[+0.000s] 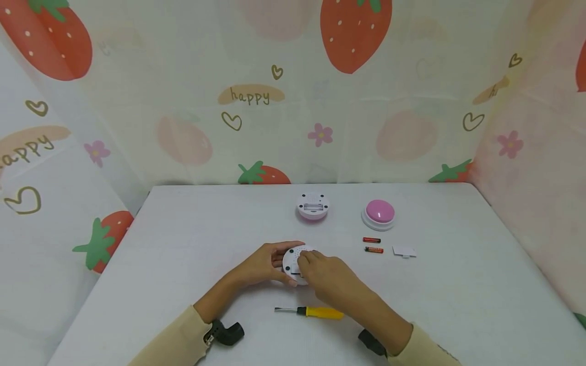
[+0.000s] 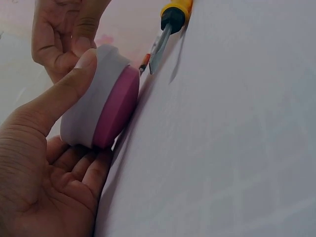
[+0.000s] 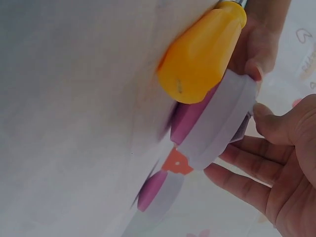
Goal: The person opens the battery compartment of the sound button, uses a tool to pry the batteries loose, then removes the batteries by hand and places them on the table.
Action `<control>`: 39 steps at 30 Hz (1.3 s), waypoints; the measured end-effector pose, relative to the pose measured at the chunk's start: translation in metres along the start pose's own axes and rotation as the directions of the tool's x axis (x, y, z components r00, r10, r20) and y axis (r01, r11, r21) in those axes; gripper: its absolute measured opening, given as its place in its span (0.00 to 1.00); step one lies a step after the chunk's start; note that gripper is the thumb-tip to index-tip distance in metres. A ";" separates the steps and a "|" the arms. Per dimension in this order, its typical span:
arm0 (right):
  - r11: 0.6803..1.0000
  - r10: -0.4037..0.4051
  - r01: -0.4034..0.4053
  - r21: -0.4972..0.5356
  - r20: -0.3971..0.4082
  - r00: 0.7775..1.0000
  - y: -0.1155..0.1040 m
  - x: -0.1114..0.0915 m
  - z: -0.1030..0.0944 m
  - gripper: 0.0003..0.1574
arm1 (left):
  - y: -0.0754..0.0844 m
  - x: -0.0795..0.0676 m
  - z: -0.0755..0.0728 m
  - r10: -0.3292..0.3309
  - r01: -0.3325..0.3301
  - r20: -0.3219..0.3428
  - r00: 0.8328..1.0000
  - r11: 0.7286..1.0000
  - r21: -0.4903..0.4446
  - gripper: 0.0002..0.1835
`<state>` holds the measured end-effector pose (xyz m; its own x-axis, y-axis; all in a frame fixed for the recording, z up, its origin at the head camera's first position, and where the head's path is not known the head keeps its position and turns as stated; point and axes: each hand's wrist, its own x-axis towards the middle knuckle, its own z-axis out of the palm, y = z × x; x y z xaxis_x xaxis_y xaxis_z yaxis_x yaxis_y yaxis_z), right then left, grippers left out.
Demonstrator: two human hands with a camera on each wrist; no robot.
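A round white-and-pink push button point(image 1: 291, 259) lies pink side down near the table's middle, its white base with dark feet facing up. My left hand point(image 1: 267, 264) grips it at the left, thumb in front and fingers behind. Over the base, my right hand point(image 1: 333, 278) has its thumb and fingers curled at the battery compartment. A small greyish battery cover point(image 3: 240, 129) stands up from the base there, between the right thumb and fingers. The right hand hides part of the compartment in the head view. Nearer the front lies a yellow-handled screwdriver point(image 1: 320, 312), its blade pointing left.
Behind, another upturned push button point(image 1: 313, 206) shows its open battery compartment. A third push button point(image 1: 380, 211) stands pink side up at the back right. Two red batteries point(image 1: 373, 249) and a loose white battery cover point(image 1: 404, 251) lie on the white table point(image 1: 183, 218) in front of it.
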<state>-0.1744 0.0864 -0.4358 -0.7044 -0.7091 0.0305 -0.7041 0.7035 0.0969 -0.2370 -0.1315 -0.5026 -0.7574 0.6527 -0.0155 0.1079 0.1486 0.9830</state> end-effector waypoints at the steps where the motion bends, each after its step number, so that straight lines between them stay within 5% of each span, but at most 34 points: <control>1: 1.000 0.001 -0.001 0.004 -0.001 1.000 0.000 0.000 0.000 0.30 | 0.000 0.000 0.000 0.002 -0.002 0.000 1.000 1.000 0.002 0.48; 14: 0.989 0.049 -0.041 0.142 -0.053 0.997 0.007 -0.013 -0.008 0.24 | -0.007 -0.010 0.000 -0.003 0.003 -0.016 1.000 1.000 -0.005 0.49; 26: 0.993 0.114 -0.112 0.021 -0.196 0.974 0.042 -0.045 -0.004 0.10 | -0.005 -0.006 0.002 -0.033 0.033 -0.039 0.999 0.999 0.007 0.48; 39: 0.987 0.154 -0.159 -0.002 -0.249 0.956 0.089 -0.091 0.004 0.12 | -0.001 0.000 0.002 -0.026 0.027 -0.035 0.999 0.999 0.043 0.48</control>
<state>-0.1732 0.2138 -0.4343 -0.7594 -0.5816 0.2915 -0.5827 0.8074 0.0928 -0.2353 -0.1302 -0.5035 -0.7823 0.6219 -0.0343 0.1147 0.1980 0.9735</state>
